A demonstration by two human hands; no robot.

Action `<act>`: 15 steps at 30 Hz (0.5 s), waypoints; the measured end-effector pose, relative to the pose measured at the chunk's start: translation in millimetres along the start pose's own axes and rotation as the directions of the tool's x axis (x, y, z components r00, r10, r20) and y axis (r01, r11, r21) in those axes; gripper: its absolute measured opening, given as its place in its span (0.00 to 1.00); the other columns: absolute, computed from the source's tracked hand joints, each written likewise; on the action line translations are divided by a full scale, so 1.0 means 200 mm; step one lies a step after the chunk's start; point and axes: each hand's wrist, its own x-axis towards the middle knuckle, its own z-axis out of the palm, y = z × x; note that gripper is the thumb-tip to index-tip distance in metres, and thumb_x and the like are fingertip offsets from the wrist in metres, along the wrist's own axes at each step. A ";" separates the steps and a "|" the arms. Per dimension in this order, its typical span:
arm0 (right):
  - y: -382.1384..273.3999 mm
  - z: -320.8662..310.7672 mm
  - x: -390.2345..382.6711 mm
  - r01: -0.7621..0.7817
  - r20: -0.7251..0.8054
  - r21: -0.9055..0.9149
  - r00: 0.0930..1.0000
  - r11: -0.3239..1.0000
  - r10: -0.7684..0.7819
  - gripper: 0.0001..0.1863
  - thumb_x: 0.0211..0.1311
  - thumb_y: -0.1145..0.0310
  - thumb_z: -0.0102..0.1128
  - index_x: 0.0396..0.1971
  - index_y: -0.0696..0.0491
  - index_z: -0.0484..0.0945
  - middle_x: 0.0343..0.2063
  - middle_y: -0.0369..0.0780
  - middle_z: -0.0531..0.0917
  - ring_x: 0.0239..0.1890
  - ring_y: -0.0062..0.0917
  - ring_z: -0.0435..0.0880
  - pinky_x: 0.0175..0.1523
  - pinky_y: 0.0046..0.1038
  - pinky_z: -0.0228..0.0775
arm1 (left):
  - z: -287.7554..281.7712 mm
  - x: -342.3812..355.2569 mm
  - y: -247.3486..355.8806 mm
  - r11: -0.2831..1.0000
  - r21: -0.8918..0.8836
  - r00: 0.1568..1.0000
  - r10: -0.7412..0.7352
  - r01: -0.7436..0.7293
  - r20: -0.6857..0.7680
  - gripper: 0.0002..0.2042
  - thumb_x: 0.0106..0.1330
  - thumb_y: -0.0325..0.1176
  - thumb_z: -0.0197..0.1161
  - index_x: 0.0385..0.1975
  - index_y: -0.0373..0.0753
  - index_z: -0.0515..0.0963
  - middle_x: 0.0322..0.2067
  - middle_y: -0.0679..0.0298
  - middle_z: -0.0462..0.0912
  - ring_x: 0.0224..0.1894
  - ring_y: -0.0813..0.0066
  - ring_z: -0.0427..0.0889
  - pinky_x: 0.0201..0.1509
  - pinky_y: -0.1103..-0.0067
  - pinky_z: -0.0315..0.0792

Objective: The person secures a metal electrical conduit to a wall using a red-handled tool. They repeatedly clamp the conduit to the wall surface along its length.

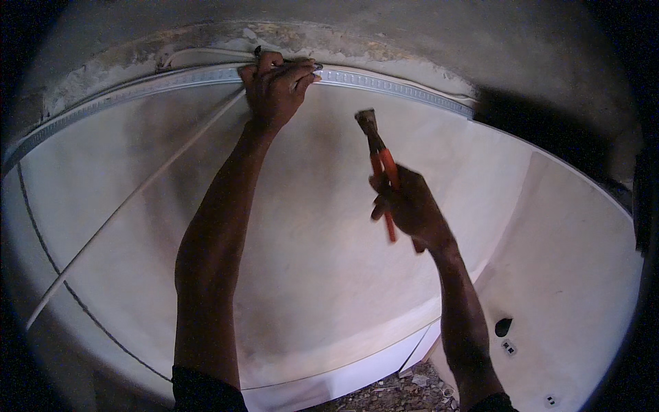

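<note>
My left hand is up at a perforated metal channel that runs along the top of the pale wall. Its fingers press together against the channel, pinching something small and dark near the fingertips that is too small to name. Lower and to the right, my right hand grips end-cutting pincers by their red-orange handles. The metal head of the pincers points up toward the channel, apart from it and from my left hand.
A white cable runs loosely above the channel. A thin pale rod or cord slants down left from my left hand. Wall outlets sit at the lower right, and rubble lies on the floor below.
</note>
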 end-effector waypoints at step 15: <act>-0.54 -0.09 0.47 -0.067 0.386 -0.335 0.900 0.940 0.202 0.21 0.66 0.57 0.50 0.46 0.62 0.67 0.33 0.50 0.80 0.39 0.38 0.84 0.48 0.52 0.73 | -0.10 -0.01 -0.08 0.999 0.029 0.994 -0.045 0.043 0.099 0.11 0.48 0.37 0.71 0.33 0.53 0.84 0.32 0.79 0.84 0.41 0.76 0.69 0.48 0.72 0.53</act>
